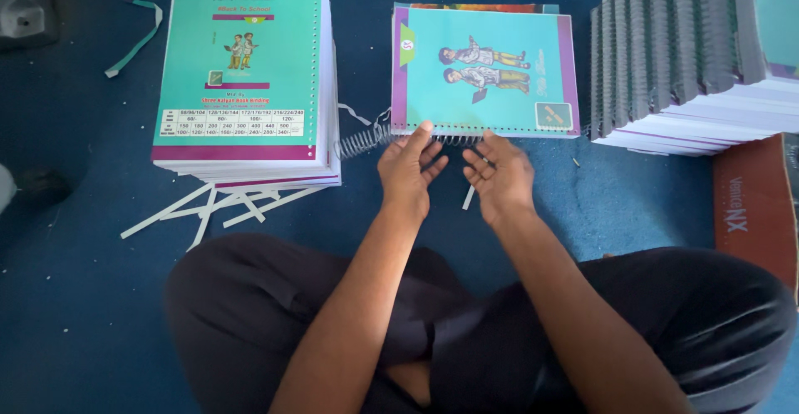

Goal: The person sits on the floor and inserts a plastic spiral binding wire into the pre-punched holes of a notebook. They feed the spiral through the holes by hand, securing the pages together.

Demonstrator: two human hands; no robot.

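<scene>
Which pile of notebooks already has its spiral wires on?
The stack at the far right: grey spirals line its edges. The left stack shows only punched holes.

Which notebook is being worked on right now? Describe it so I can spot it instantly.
On the blue floor, between the tall unbound stack and the pile of bound books, lies a teal notebook with purple edges. Both hands touch its near edge, where a wire spiral sticks out leftward.

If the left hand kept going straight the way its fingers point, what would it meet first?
The left hand points away from the body, fingertips already at the near edge of the notebook, where the wire coil runs. It would probably push onto the notebook's turquoise cover first; depth there is hard to judge.
</scene>
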